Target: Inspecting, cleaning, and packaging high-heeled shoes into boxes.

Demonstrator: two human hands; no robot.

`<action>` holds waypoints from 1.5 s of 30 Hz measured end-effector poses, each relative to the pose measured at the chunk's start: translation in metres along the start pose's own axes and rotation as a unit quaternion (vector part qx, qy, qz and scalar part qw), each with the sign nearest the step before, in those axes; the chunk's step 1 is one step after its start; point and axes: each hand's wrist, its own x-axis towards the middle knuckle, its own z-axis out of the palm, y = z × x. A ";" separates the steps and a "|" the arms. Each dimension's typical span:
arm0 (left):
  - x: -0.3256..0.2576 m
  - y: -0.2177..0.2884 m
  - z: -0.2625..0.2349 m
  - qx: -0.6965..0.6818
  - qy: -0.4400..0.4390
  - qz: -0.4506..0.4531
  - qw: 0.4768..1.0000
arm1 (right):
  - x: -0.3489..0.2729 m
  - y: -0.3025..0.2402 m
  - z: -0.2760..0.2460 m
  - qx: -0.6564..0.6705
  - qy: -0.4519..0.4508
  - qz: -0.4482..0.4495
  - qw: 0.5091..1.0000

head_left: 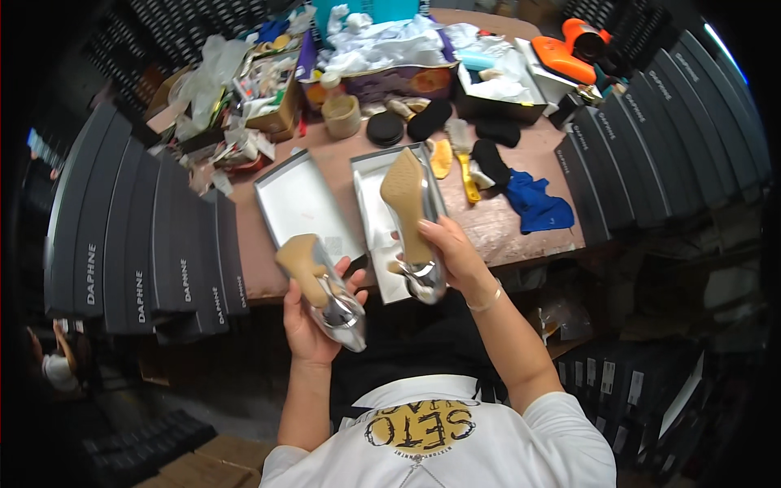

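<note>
My left hand (pixel 305 329) is closed around a silver high-heeled shoe (pixel 303 270), its tan sole turned upward and its shiny heel toward me. A matching silver shoe (pixel 402 191) is in my right hand (pixel 455 254), also sole up, with the thumb pressed on the sole. This second shoe is over an open shoe box (pixel 373 207) with white paper inside. Left of that box lies its pale-lined lid (pixel 297 195), partly behind the left shoe.
Dark shoe boxes (pixel 122 236) stand in rows at the left, and more boxes (pixel 643 146) at the right. On the table are a yellow-handled brush (pixel 469 180), a blue cloth (pixel 537 202), black pads (pixel 385 128), a jar (pixel 341 116), a paper-filled carton (pixel 386 77) and an orange heat-gun-like tool (pixel 565 58).
</note>
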 end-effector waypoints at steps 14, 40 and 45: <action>0.046 -0.017 -0.024 -0.021 0.118 -0.044 0.992 | 0.124 -0.012 -0.264 -0.707 0.320 -0.164 0.609; 0.028 0.036 -0.023 0.131 0.000 0.140 0.981 | -0.036 -0.040 -0.021 -0.537 -0.139 -0.179 0.813; 0.050 0.048 -0.043 0.283 0.019 0.061 0.957 | -0.072 -0.004 -0.035 -0.695 -0.129 -0.021 0.707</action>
